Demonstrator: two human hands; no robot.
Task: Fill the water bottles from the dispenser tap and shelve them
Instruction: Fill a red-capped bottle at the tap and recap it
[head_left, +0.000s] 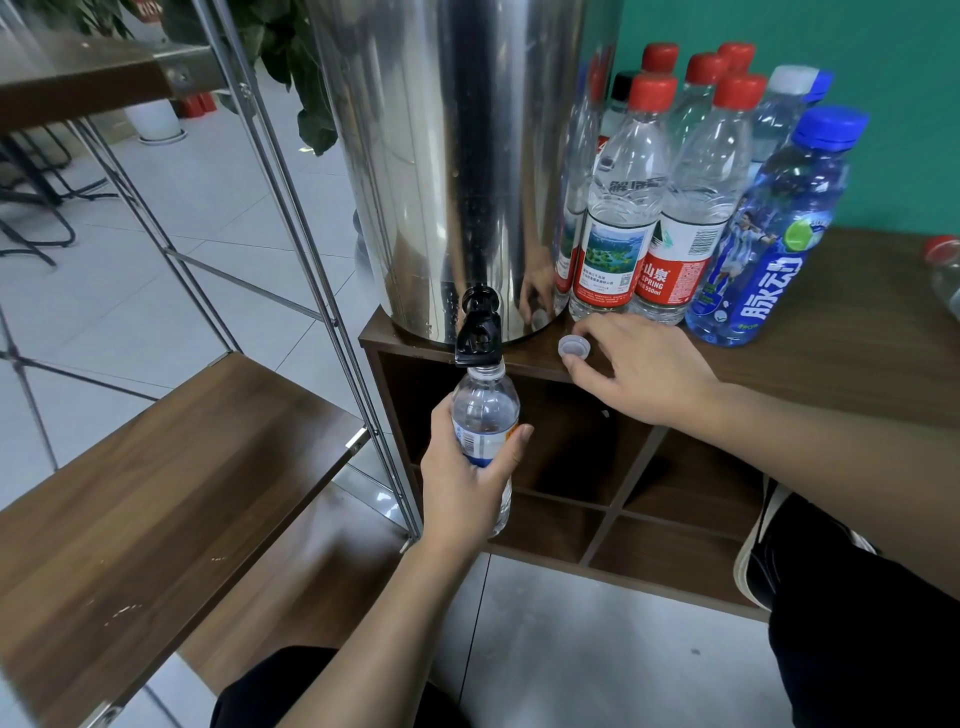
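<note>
A dark wooden cubby cabinet (831, 332) is carrying a steel dispenser (457, 171) at its 10 o'clock corner. Red-capped bottles (649, 208) are standing just beside the dispenser at 3 o'clock of it, with a blue bottle (763, 244) further toward 3 o'clock. A loose cap (574, 346) is lying open side up near the front edge. A wood-and-metal shelf rack (156, 493) is standing at 9 o'clock of the cabinet on the tiled floor (571, 649).

Tap (479, 332) blocked below by bottle (485, 415) mouth. Capped bottles (670, 208) crowd cabinet top (831, 364) at 2 o'clock. Urn (457, 156) walls 12. Shelf (156, 493) at 8 open; rack posts (332, 312) between.
</note>
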